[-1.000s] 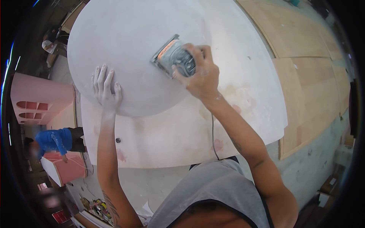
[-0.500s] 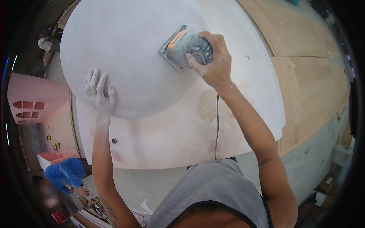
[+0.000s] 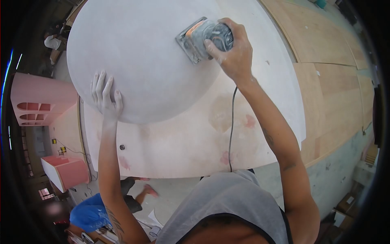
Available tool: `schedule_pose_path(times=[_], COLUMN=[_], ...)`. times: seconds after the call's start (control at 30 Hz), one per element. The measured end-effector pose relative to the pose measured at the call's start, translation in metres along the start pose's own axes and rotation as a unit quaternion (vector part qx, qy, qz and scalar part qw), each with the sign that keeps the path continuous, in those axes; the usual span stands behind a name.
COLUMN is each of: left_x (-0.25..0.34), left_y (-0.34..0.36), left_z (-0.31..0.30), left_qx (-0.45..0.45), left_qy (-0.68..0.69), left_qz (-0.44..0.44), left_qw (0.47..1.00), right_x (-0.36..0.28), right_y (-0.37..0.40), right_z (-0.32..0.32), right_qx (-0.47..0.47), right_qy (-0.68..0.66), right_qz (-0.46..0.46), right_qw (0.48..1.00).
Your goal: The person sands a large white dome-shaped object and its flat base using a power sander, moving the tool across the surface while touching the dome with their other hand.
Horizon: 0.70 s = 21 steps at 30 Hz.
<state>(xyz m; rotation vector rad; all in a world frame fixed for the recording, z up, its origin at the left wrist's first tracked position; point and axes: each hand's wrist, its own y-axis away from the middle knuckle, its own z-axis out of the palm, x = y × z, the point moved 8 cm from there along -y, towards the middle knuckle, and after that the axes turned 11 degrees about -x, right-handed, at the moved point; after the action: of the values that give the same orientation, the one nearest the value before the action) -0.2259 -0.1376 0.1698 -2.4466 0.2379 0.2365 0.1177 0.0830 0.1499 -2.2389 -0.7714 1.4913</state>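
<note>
A grey, dusty electric palm sander [image 3: 199, 40] lies with its square pad against a large white rounded form [image 3: 142, 53], close to that form's right side. My right hand [image 3: 236, 57] is wrapped round the sander's top, thumb on the near side. The sander's dark cord [image 3: 232, 122] trails down across a stained white panel [image 3: 178, 150] toward my body. White with dust, my left hand [image 3: 106, 95] rests flat on the rounded form's lower left edge, fingers stretched out and holding nothing.
Plywood sheets [image 3: 333, 93] lie to the right. At left stand a pink cabinet with arched openings [image 3: 46, 97] and a pink box [image 3: 73, 173]. A person in a blue shirt [image 3: 91, 213] is at lower left, another person [image 3: 53, 41] farther back. A small dark round piece [image 3: 122, 147] sits on the panel.
My right hand has shifted the sander slightly up and to the right. My left hand stays in place. The person in blue has moved right and nearer, uncovering the pink box.
</note>
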Motion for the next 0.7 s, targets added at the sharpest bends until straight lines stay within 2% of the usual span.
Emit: schedule_pose_path(times=[0.07,0.27,0.37,0.43,0.53,0.7], left_x=[0.000,0.001,0.000,0.000,0.000,0.000], left_y=[0.000,0.002,0.002,0.002,0.001,0.003], left_z=[0.000,-0.001,0.000,0.001,0.001,0.001], left_qx=[0.007,-0.005,-0.002,-0.005,-0.002,0.002], left_qy=[0.001,-0.015,-0.019,-0.021,-0.015,-0.012], left_qz=[0.009,-0.004,-0.005,-0.006,0.000,0.002], left_qw=[1.000,1.000,1.000,1.000,1.000,1.000], right_x=[-0.002,0.016,-0.006,-0.020,-0.013,0.036], right_y=[0.000,-0.022,-0.005,0.010,0.011,-0.025], right_z=[0.006,-0.003,0.001,0.012,0.010,-0.007], right_qx=[-0.028,0.016,0.005,-0.038,-0.021,0.021], right_qy=[-0.006,0.018,0.002,0.024,0.012,0.018], right_qz=[-0.012,0.013,-0.007,-0.052,-0.064,-0.001], right_qw=[1.000,1.000,1.000,0.998,0.998,1.000])
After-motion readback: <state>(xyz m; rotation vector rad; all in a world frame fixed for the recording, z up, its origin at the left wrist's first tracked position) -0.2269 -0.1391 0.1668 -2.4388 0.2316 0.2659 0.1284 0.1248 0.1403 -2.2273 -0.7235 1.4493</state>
